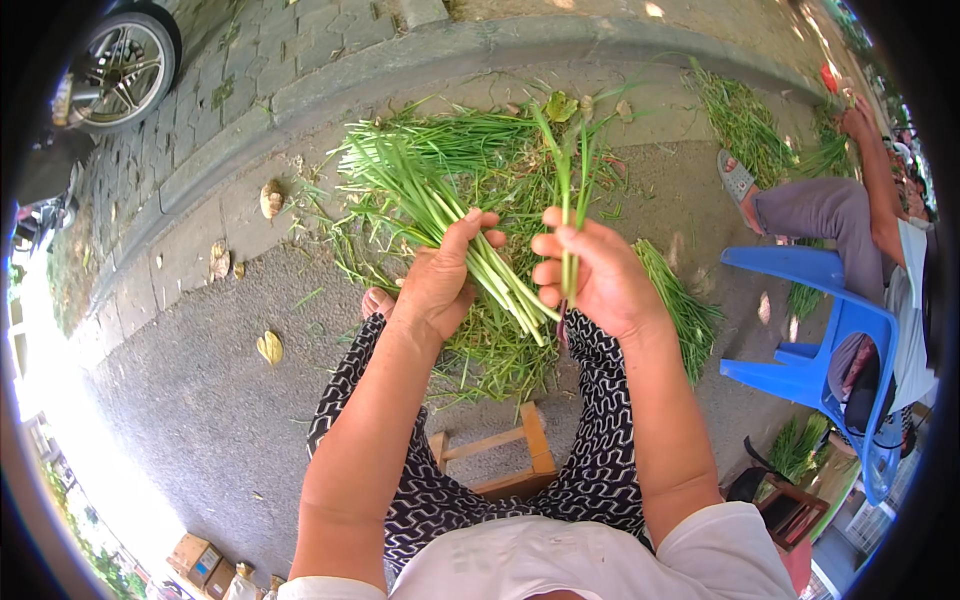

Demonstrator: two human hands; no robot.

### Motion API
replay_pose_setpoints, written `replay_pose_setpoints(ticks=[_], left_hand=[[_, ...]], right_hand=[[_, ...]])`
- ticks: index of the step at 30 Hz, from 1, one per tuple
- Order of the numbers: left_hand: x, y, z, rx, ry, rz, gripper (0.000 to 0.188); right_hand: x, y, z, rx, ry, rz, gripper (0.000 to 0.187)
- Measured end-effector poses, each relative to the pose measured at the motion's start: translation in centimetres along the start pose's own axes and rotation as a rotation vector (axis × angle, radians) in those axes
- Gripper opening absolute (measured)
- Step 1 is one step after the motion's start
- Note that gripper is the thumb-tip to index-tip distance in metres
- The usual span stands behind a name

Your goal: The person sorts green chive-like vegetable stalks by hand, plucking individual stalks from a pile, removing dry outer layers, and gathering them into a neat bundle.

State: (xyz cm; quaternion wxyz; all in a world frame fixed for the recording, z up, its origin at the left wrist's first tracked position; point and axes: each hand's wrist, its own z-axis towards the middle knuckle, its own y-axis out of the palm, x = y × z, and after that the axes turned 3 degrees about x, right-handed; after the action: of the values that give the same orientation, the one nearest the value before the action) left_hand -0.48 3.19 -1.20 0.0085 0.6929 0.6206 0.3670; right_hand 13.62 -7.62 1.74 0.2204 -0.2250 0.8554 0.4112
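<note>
A thick bunch of green chives (415,200) slants across my left hand (445,280), which is closed round its pale lower stems. The leafy tops point up and left, and the cut-looking white ends point toward my right hand (605,275). A few separate chive stalks (566,180) stand nearly upright between the thumb and fingers of that right hand. The two hands are a little apart, above my knees. Below them lies a litter of loose green leaves (500,370). Beyond my left hand, a pile of chives (450,135) rests on the ground.
More chives (685,320) lie beside my right forearm. At right, another person (830,215) sits on a blue plastic chair (850,320), near a grassy heap (745,120). A stone kerb (330,85) runs behind, with a wheel (125,70) at far left. A wooden stool (540,440) shows between my legs.
</note>
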Motion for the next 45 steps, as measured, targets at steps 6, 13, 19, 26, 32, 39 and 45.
replay_pose_setpoints(ticks=[6,13,19,26,32,39,45], left_hand=[[-0.1,-0.3,0.1,-0.044,0.016,0.032,0.03],[-0.1,-0.2,0.1,-0.101,0.047,0.076,0.019],[0.2,0.2,-0.4,-0.1,0.053,0.108,0.025],[0.4,0.5,-0.6,-0.075,0.097,0.17,0.027],[0.2,0.3,-0.5,-0.076,0.126,0.202,0.023],[0.5,0.0,-0.3,0.036,0.11,0.2,0.024],[0.7,-0.7,0.4,0.203,0.22,0.061,0.023]], right_hand=[[0.5,0.1,0.5,0.054,0.085,-0.236,0.02],[0.9,0.5,0.2,-0.061,0.057,-0.619,0.022],[0.7,-0.2,0.1,-0.055,0.131,-0.596,0.026],[0.7,-1.5,0.6,0.051,0.086,-0.716,0.032],[0.9,-0.2,0.4,-0.068,0.076,-0.693,0.032],[-0.2,-1.9,0.5,0.049,0.07,-0.398,0.028],[-2.9,-3.5,-0.6,0.126,-0.162,-0.021,0.026]])
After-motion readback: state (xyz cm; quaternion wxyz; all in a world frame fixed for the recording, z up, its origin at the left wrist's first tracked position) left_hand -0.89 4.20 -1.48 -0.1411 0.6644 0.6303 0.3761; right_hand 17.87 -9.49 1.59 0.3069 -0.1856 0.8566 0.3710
